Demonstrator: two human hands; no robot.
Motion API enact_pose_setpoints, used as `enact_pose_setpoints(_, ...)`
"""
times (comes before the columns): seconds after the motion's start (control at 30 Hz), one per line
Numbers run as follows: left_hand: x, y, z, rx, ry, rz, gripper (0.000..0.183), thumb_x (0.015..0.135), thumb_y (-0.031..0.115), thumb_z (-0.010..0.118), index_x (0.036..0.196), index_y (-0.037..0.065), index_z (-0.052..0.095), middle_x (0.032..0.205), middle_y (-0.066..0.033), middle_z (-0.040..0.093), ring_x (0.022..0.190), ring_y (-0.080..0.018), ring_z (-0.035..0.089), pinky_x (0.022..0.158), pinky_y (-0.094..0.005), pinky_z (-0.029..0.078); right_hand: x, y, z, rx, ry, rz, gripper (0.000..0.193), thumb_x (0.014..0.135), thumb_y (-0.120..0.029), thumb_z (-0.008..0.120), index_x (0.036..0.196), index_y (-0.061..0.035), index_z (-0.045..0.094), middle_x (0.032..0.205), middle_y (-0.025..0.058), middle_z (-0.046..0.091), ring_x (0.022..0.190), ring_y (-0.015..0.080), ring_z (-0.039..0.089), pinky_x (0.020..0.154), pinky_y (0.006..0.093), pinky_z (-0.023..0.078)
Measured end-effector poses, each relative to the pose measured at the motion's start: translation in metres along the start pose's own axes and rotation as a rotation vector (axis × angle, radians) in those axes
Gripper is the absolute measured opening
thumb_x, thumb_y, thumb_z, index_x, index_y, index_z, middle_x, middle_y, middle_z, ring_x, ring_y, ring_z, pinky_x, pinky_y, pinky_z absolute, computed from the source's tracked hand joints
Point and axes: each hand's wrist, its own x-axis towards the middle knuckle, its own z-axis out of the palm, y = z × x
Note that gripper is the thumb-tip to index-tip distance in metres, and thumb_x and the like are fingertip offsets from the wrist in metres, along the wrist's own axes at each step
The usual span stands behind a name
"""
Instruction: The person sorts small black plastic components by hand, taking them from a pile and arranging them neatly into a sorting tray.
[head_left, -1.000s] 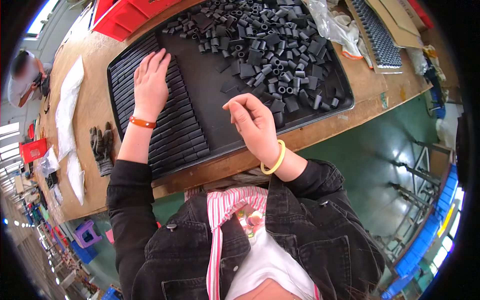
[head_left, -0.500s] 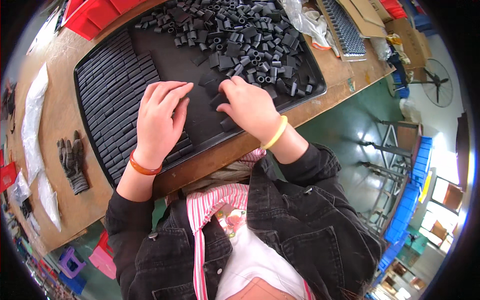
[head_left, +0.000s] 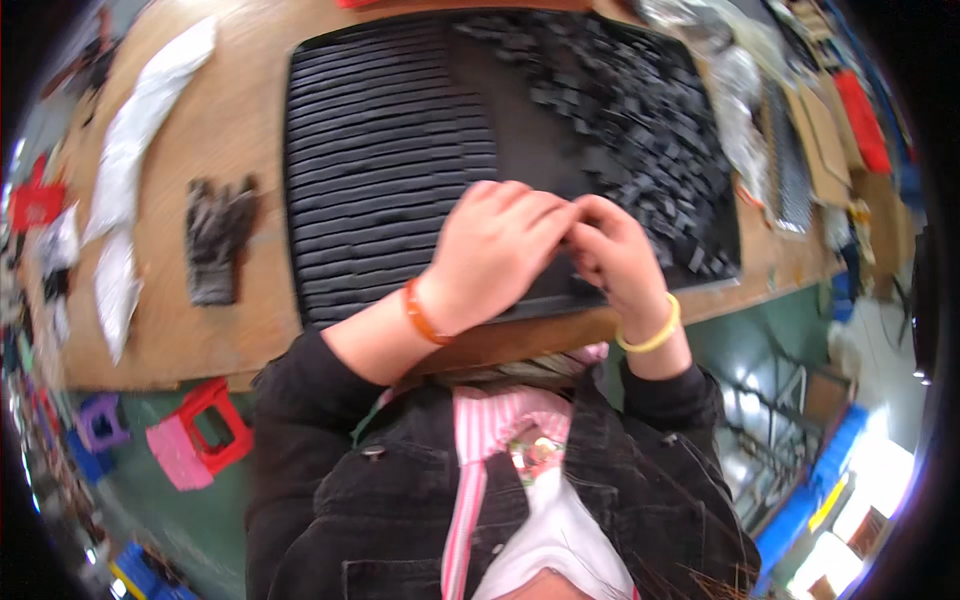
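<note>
A black tray [head_left: 528,140] lies before me on the table. Its left part holds close rows of short black pieces [head_left: 375,165], laid end to end. To the right, small black tube-like pieces [head_left: 660,140] are heaped loosely. Over the tray's near middle, my left hand [head_left: 495,255] and my right hand [head_left: 615,250] meet at the fingertips. Both hands are closed, the right in a pinch. Whatever sits between the fingers is hidden and blurred.
A dark grey work glove [head_left: 215,240] and long white plastic wrapping [head_left: 140,150] lie on the table left of the tray. Clear plastic bags [head_left: 738,100] and cardboard [head_left: 815,140] lie to the right. Red and pink stools [head_left: 212,428] stand below on the floor.
My hands were apart, the right at the edge of the loose pieces; now their fingertips are together. My view has turned, so the tray sits straighter and farther right.
</note>
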Motion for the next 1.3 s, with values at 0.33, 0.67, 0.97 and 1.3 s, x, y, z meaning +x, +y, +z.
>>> enact_pose_setpoints(0.33, -0.006, -0.005, -0.004, -0.293, 0.089, -0.185, 0.032, 0.075, 0.008, 0.078, 0.105, 0.007, 0.068, 0.09, -0.0092, 0.063, 0.079, -0.029, 0.063, 0.068, -0.0372, 0.051, 0.012, 0.0, -0.003, 0.936, 0.052, 0.17, 0.023, 0.096, -0.015, 0.048, 0.115, -0.0031, 0.054, 0.108, 0.0119, 0.057, 0.07, 0.0147, 0.047, 0.043, 0.0191, 0.036)
enact_pose_setpoints(0.67, -0.003, -0.002, -0.003, -0.358, 0.121, -0.228, 0.032, 0.076, -0.001, 0.073, 0.107, 0.007, 0.069, 0.091, -0.0087, 0.065, 0.08, -0.0275, 0.064, 0.07, -0.036, 0.053, 0.014, 0.02, -0.012, 0.504, -0.073, -0.056, 0.029, 0.105, -0.032, 0.05, 0.106, -0.0051, 0.062, 0.078, 0.0022, 0.052, 0.051, 0.006, 0.036, 0.039, 0.0189, 0.025)
enact_pose_setpoints(0.97, 0.0, -0.001, -0.005, -0.432, 0.033, -0.304, 0.031, 0.075, 0.0, 0.072, 0.105, 0.006, 0.068, 0.089, -0.012, 0.064, 0.08, -0.0304, 0.064, 0.07, -0.0369, 0.053, 0.006, 0.006, 0.007, 0.207, 0.125, -0.185, 0.026, 0.103, -0.02, 0.051, 0.122, -0.0033, 0.058, 0.086, 0.0047, 0.066, 0.048, 0.0027, 0.039, 0.04, 0.0195, 0.028)
enact_pose_setpoints(1.3, 0.003, -0.001, -0.004, -0.477, 0.0, -0.377, 0.025, 0.077, -0.003, 0.074, 0.101, 0.001, 0.069, 0.09, -0.0088, 0.066, 0.076, -0.0212, 0.064, 0.07, -0.0294, 0.052, 0.002, 0.011, 0.023, 0.002, 0.356, -0.602, 0.017, 0.089, -0.008, 0.073, 0.102, -0.0034, 0.064, 0.079, -0.0041, 0.06, 0.06, 0.0, 0.046, 0.053, 0.0172, 0.037)
